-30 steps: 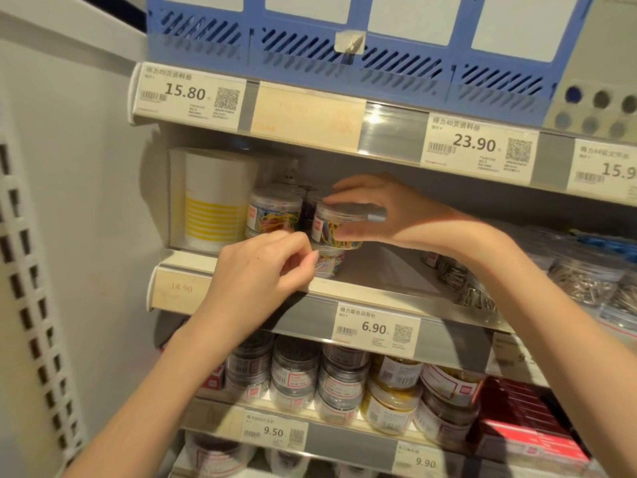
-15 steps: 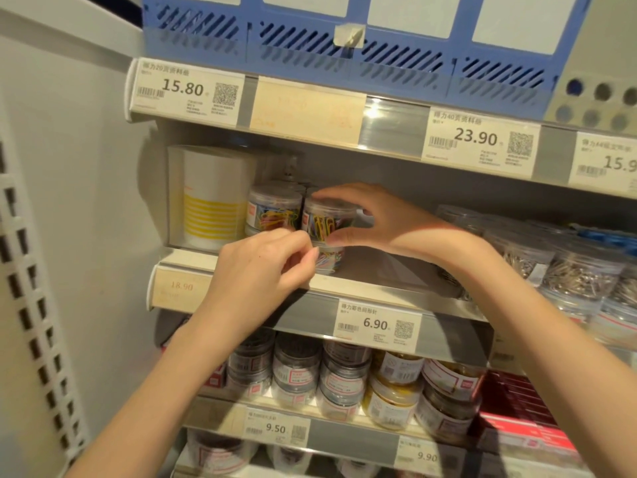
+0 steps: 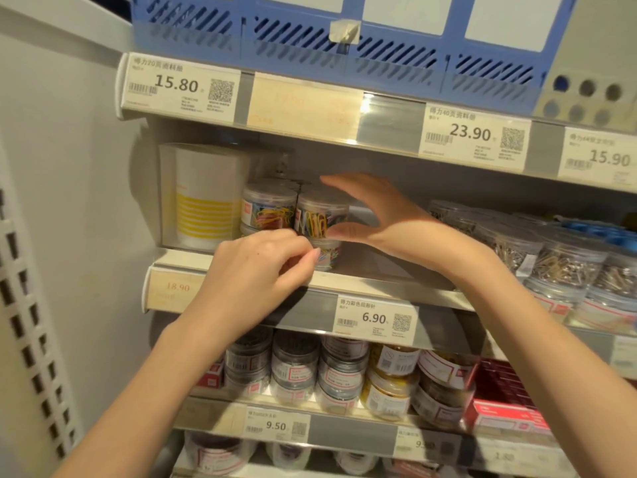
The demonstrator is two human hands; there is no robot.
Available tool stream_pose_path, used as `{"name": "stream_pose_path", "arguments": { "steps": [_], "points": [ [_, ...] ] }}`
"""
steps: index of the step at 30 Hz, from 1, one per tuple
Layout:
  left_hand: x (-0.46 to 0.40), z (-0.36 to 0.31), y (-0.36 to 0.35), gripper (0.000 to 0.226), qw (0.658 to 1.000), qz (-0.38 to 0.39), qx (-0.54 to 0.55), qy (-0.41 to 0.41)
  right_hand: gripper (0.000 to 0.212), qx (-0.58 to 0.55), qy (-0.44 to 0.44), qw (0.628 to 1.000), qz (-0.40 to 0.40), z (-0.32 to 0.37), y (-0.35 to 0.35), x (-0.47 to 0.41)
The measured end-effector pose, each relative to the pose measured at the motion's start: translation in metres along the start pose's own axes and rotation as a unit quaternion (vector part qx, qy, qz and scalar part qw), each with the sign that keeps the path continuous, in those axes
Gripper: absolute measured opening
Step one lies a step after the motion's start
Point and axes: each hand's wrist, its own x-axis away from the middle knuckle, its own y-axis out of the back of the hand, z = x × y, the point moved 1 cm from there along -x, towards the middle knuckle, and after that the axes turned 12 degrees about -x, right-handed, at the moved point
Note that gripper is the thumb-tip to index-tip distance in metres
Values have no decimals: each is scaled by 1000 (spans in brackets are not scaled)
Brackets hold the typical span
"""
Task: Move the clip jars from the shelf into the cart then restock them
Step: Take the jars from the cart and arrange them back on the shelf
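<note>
- The clip jars [image 3: 322, 215] with coloured clips stand stacked at the left end of the shelf [image 3: 362, 281], an upper jar sitting on a lower jar [image 3: 325, 251], with a neighbouring jar [image 3: 269, 210] touching on its left.
- The right hand [image 3: 375, 215] is spread wide, fingers straight over the top of the upper jar and thumb just beside its lower right edge; it brackets the jar without visibly clamping it, so it reads as apart, not gripping.
- The left hand [image 3: 255, 274] sits in front of and below the stack, fingers curled with the tips together near the lower jar; whether it pinches anything I cannot tell.
- To do this step well, I judge the upper jar should sit square on the one beneath, label forward, flush with its neighbour, before the hands leave it.
- Outward: a white box with yellow stripes [image 3: 203, 198] lies beyond the left hand, jars of metal clips [image 3: 565, 267] beyond the right wrist, price tags [image 3: 374, 319] below both hands.
</note>
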Motion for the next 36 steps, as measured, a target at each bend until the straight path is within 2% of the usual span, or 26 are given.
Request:
{"name": "stream_pose_path", "arguments": {
  "steps": [2, 8, 14, 26, 30, 36],
  "points": [
    [0, -1, 1, 41, 1000, -9, -1, -6, 72, 7, -15, 1000, -18, 3, 4, 11],
    [1, -16, 6, 30, 997, -70, 5, -30, 76, 170, -33, 983, -69, 8, 0, 52],
    [8, -47, -4, 39, 995, -68, 14, -74, 70, 255, -9, 954, -159, -2, -9, 113],
    [26, -164, -41, 45, 975, -46, 94, -199, 65, 324, -176, 911, -185, -36, -6, 264],
    [35, -220, -58, 46, 960, -37, 134, -244, 66, 337, -236, 892, -189, -56, 4, 316],
    [57, -326, -93, 46, 930, 20, 190, -315, 69, 339, -350, 856, -174, -84, 21, 413]
  ]
}}
